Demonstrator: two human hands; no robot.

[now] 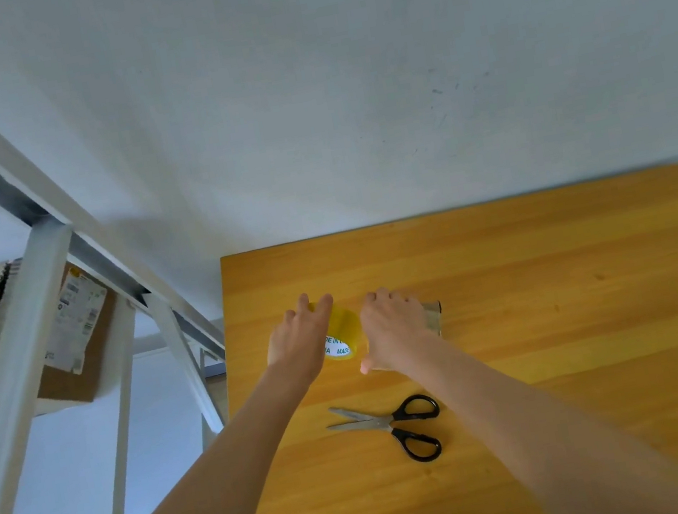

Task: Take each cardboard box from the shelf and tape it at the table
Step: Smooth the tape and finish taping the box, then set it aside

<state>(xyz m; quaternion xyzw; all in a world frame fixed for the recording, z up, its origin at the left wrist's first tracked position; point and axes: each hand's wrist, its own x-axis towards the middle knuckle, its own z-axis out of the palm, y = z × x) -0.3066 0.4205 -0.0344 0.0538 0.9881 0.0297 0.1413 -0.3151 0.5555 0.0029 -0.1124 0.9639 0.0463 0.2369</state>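
Curling round the tape roll [342, 331], the left hand [301, 340] fingers grip it. Just right of them, the right hand [395, 328] fingers clamp the cardboard box [433, 316].

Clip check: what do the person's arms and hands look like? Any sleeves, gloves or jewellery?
The left arm and right arm are bare to the frame's edge; no sleeves show. The left hand and right hand wear no gloves; no rings, watch or bracelets are visible.
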